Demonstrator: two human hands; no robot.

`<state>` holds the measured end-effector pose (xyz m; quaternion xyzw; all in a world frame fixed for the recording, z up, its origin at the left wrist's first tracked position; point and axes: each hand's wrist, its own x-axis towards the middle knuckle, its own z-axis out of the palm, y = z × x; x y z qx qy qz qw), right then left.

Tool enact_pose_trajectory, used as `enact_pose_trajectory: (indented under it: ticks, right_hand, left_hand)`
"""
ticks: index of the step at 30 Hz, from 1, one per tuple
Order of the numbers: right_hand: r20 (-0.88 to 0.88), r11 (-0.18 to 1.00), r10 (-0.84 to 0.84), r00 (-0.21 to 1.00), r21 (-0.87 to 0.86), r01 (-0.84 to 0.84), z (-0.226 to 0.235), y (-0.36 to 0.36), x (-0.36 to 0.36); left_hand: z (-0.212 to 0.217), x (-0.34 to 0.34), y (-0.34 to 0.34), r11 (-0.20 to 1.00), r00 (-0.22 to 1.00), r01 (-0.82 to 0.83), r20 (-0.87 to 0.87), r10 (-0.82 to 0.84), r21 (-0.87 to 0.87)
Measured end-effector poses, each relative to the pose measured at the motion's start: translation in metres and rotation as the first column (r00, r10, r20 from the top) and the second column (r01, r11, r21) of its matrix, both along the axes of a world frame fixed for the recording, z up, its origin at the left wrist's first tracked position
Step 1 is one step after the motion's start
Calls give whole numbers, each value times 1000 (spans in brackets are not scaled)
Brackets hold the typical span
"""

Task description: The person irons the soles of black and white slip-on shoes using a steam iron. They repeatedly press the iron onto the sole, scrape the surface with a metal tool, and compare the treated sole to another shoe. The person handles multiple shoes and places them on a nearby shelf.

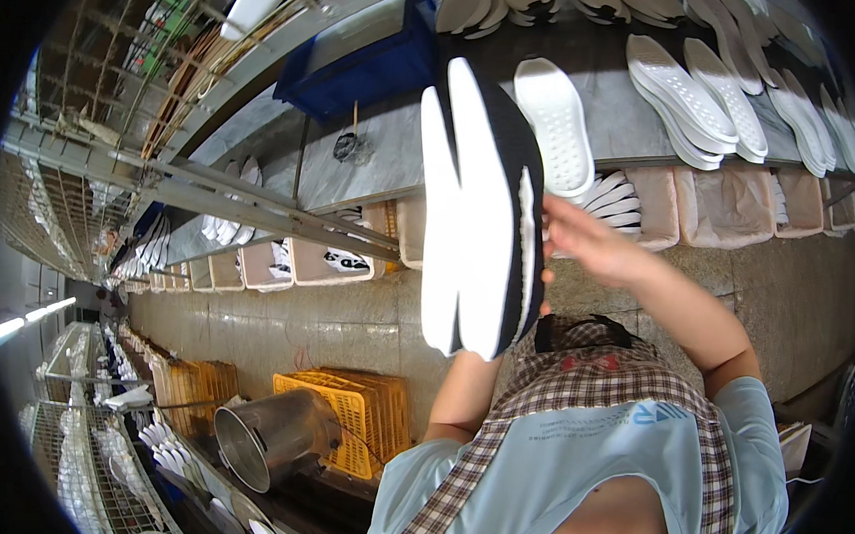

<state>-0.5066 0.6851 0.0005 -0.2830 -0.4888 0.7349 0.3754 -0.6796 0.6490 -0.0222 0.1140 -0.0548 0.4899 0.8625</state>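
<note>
In front of my chest stands a pair of black knit shoes [533, 148] with thick white soles, side by side with toes up and soles turned left. My left forearm rises behind them, and that hand is mostly hidden. Only the fingertips of my left hand [547, 275] show, curled round the shoes' right edge. My right hand [591, 241] is beside the upper on the right, fingers stretched out; their tips reach the shoe's edge, and I cannot tell if they touch. Just beyond, a loose white sole [554, 125] lies on the grey bench.
More white soles [683, 97] line the grey bench [384, 160] at right. A blue crate [355, 63] and a small dark pot with a stick [346, 147] are further left. Pale bins [726, 208] stand under the bench. Behind at left are yellow crates [373, 413] and a metal drum [272, 437].
</note>
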Motion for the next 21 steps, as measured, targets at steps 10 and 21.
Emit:
enact_pose_trajectory:
  ticks: [10, 21]
  right_hand:
    - [-41, 911, -402, 915, 82, 404, 13, -38, 23]
    - [-21, 847, -479, 878, 251, 468, 23, -74, 29]
  left_hand:
    - [8, 33, 20, 993, 780, -119, -618, 100, 11]
    - [-17, 61, 28, 995, 881, -98, -466, 79, -15]
